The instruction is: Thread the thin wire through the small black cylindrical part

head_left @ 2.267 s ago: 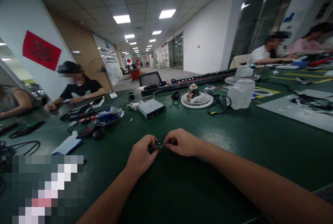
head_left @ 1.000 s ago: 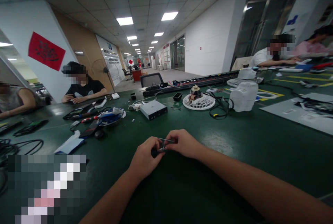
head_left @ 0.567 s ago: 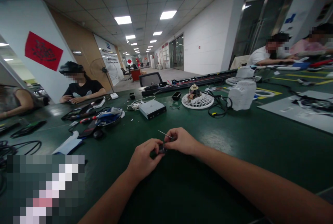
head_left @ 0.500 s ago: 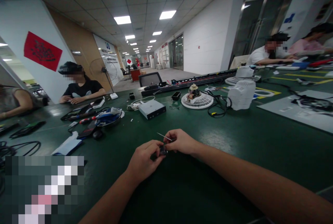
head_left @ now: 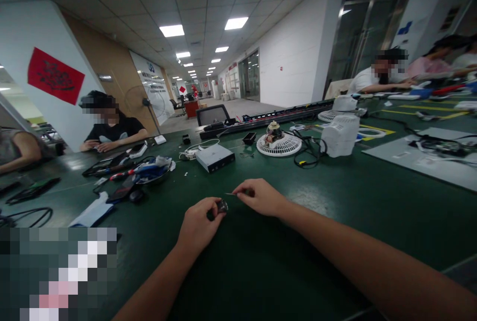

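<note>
My left hand (head_left: 199, 223) rests low on the green table (head_left: 261, 271), fingers pinched around a small dark and silvery part (head_left: 222, 206). Just to its right, my right hand (head_left: 260, 197) is closed on a thin metal pin (head_left: 230, 194) whose tip sticks out to the left. The two hands are a little apart, and the pin's tip hangs above the small part without touching it.
Farther back lie a grey drive box (head_left: 215, 157), a white fan grille with a motor (head_left: 275, 143), a white fan housing (head_left: 340, 135), cables and tools (head_left: 130, 172). Other people sit at the left (head_left: 110, 129) and far right (head_left: 376, 80).
My hands were together, working the pin against the small part. Now they have drawn apart, the right hand holding the pin and the left keeping the part.
</note>
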`<state>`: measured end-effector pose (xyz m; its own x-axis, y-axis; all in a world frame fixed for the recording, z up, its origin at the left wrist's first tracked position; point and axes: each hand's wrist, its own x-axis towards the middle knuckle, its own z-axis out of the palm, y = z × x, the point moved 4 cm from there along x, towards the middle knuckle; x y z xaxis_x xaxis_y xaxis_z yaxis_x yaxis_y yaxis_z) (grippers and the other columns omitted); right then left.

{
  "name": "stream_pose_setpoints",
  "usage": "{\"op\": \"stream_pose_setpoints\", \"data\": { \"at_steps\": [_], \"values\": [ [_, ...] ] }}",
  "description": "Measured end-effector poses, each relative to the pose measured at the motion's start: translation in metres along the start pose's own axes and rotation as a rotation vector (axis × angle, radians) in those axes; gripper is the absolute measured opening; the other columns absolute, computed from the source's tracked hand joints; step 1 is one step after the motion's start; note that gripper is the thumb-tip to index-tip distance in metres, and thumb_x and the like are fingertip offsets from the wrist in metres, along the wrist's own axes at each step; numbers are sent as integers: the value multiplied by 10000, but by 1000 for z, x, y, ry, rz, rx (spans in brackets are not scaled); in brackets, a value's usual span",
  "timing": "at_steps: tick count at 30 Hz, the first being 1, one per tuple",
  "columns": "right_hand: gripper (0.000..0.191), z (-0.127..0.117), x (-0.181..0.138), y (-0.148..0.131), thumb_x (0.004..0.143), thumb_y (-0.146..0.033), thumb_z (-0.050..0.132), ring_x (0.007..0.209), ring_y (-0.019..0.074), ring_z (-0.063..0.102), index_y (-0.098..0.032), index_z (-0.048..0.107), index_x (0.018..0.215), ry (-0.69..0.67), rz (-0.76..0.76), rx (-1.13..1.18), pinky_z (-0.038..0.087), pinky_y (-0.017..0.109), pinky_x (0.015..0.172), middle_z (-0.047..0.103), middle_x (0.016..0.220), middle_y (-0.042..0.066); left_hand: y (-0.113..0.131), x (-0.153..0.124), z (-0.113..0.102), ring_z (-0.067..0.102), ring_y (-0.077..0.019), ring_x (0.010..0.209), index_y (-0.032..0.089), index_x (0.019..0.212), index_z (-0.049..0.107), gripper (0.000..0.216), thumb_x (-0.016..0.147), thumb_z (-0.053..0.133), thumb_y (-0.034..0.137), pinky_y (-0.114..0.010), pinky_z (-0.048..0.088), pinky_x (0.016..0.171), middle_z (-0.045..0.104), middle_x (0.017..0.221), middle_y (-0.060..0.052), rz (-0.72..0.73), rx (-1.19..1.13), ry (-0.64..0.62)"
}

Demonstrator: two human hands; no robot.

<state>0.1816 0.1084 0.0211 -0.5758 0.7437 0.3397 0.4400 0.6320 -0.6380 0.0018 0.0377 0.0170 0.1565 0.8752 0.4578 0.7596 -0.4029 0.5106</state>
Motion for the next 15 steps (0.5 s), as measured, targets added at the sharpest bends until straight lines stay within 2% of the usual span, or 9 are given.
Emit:
{"op": "stream_pose_setpoints", "data": {
  "at_steps": [2, 5, 9, 12, 15],
  "values": [
    [223, -4, -1, 0, 841, -224, 571, 712, 138, 587, -209, 753, 969, -45, -91, -112, 416, 256, 649, 682, 838, 32, -5, 0, -2, 665, -217, 961, 210, 615, 454, 248, 769, 646, 178, -356, 522, 808, 712, 1031, -28, -41, 6, 21],
    [221, -2, -4, -3, 837, -223, 588, 741, 140, 600, -218, 753, 984, -126, -173, -151, 416, 244, 661, 683, 852, 31, -8, -1, -2, 661, -212, 985, 212, 628, 459, 235, 765, 647, 180, -347, 523, 818, 712, 1044, -27, -33, -22, 9],
    [200, 4, -4, -5, 825, -231, 600, 754, 147, 608, -214, 752, 954, -128, -156, -212, 415, 243, 660, 695, 869, 34, -6, -3, 2, 663, -198, 977, 211, 634, 465, 229, 745, 653, 141, -318, 519, 802, 712, 1029, -20, 35, -55, -63],
    [192, 4, -4, -6, 824, -242, 596, 746, 152, 611, -210, 753, 928, -98, -133, -260, 415, 249, 659, 702, 860, 34, -5, -2, 4, 665, -196, 972, 209, 629, 461, 239, 738, 656, 125, -317, 516, 805, 714, 1018, -17, 20, -55, -54],
    [182, 3, -5, -9, 801, -223, 606, 732, 144, 611, -208, 753, 907, -133, -170, -248, 415, 236, 649, 702, 841, 24, -5, -2, 6, 668, -203, 968, 210, 631, 468, 231, 738, 651, 117, -319, 522, 793, 716, 1010, -25, 10, -63, -72]
  ]
}}
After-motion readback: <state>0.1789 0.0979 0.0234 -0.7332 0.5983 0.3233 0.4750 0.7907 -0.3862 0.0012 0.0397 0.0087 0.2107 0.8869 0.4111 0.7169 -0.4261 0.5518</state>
